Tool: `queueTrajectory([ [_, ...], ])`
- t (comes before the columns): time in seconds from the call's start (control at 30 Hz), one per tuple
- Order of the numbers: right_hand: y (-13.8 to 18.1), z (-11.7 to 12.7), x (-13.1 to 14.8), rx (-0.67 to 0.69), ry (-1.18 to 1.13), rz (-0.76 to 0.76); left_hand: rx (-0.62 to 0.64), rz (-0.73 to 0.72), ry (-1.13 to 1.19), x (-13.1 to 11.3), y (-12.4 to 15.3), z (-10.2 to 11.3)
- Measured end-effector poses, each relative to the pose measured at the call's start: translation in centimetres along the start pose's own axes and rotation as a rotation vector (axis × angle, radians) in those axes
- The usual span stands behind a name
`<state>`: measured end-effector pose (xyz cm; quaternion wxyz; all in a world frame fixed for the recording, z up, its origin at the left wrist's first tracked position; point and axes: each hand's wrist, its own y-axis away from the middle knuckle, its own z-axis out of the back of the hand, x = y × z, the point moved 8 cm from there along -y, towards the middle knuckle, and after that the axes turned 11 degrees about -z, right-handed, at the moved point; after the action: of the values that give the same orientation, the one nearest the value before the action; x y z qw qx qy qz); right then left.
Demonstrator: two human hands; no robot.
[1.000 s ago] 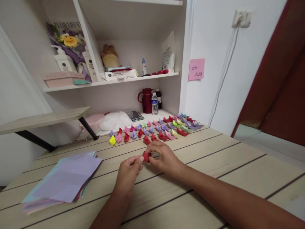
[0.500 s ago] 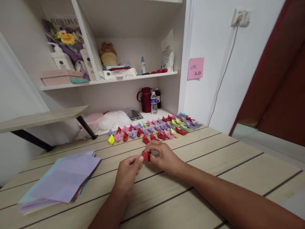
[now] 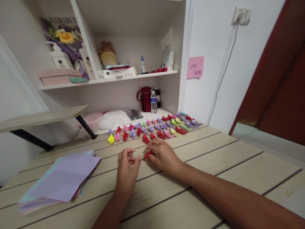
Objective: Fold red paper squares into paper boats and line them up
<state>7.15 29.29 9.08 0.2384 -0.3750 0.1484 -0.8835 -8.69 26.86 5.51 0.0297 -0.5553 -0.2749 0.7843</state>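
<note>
Right hand pinching red paper

Bare table lies open right of the paper boats. The boats block the far edge; a paper stack sits well left of them.

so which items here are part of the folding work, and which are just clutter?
In use:
- red folded paper, in right hand
- left hand beside it
- paper stack
- finished paper boats

Lying about:
- red jug
- water bottle
- sticky note
</note>
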Motion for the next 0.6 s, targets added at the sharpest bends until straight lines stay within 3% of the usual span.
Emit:
queueTrajectory([
  [0.07, 0.0, -0.4, 0.0, 0.023, 0.012, 0.002, 0.004, -0.087, -0.037, -0.8, -0.3, 0.1],
  [0.17, 0.1, -0.8, 0.2, 0.06, 0.023, 0.008, 0.108, -0.179, -0.052, -1.9, -0.3, -0.6],
  [0.33, 0.3, -1.5, 0.4, 0.095, 0.013, -0.004, 0.27, -0.217, -0.048, -2.3, 0.3, -2.2],
  [0.6, 0.3, -3.0, -1.0, 0.203, -0.12, -0.098, 0.274, -0.197, -0.176, -1.0, 0.4, -2.4],
])
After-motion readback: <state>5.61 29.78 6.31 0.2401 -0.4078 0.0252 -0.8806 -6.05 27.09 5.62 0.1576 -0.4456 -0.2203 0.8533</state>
